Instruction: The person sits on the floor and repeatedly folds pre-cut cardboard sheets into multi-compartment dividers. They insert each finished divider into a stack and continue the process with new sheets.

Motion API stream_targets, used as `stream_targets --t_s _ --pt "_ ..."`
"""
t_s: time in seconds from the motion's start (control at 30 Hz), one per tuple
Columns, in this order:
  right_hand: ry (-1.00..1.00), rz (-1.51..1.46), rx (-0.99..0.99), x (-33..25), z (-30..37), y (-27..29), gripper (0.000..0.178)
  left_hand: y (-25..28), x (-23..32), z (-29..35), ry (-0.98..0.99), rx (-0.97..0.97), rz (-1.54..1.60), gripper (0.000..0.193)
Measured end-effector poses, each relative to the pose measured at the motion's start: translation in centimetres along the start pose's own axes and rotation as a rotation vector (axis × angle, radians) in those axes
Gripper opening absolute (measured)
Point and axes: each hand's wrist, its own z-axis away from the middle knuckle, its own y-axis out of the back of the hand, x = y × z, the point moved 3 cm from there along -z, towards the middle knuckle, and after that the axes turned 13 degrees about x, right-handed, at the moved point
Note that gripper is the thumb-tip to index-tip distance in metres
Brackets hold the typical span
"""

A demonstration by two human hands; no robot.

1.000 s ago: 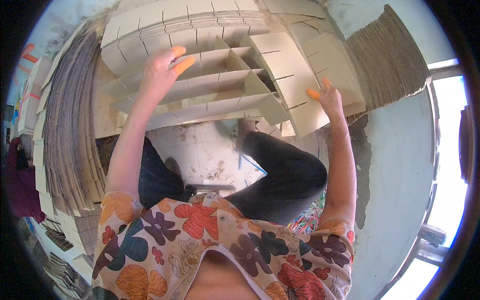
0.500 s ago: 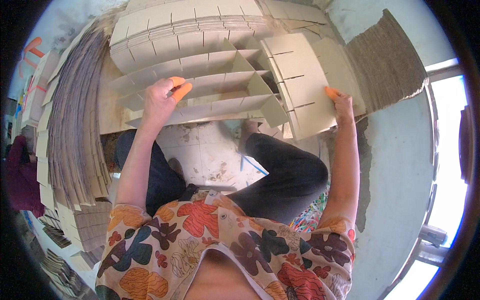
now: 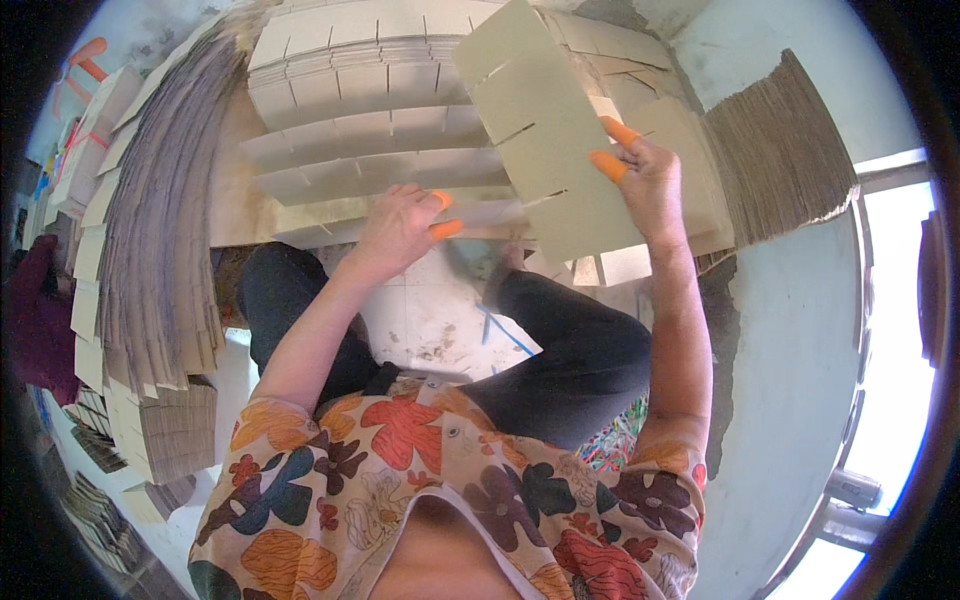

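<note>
Orange covers sit on the thumb and a finger of each of my hands. At the right, my right hand (image 3: 652,185) grips the right edge of a wide, slotted cardboard strip (image 3: 540,150), held tilted over the upright dividers. My left hand (image 3: 400,228) is beside the near upright divider (image 3: 490,213), its covered thumb and fingertip apart and nothing visible between them. Farther back, more upright slotted dividers (image 3: 370,130) run left to right in rows. The held strip hides their right ends and whatever lies beneath it.
Behind the dividers lies a stack of slotted cardboard strips (image 3: 350,60). A tall cardboard pile (image 3: 160,220) stands at the left; another cardboard stack (image 3: 785,150) stands by the right wall. My bent legs (image 3: 570,345) are below the work surface, near colourful straps (image 3: 610,437).
My right hand has moved left and up, bringing the cardboard strip over the dividers' right ends. My left hand has shifted right and toward me.
</note>
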Motion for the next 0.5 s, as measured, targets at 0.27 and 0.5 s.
stream_targets --t_s 0.27,0.5 --pt "0.144 0.024 -0.038 -0.9 -0.1 -3.6 0.042 -1.6 0.0 0.2 0.000 0.110 0.020 0.014" --pt "0.074 0.109 -0.088 -1.9 -0.3 -3.6 0.039 -2.2 -0.7 0.0 0.049 0.119 0.032 0.016"
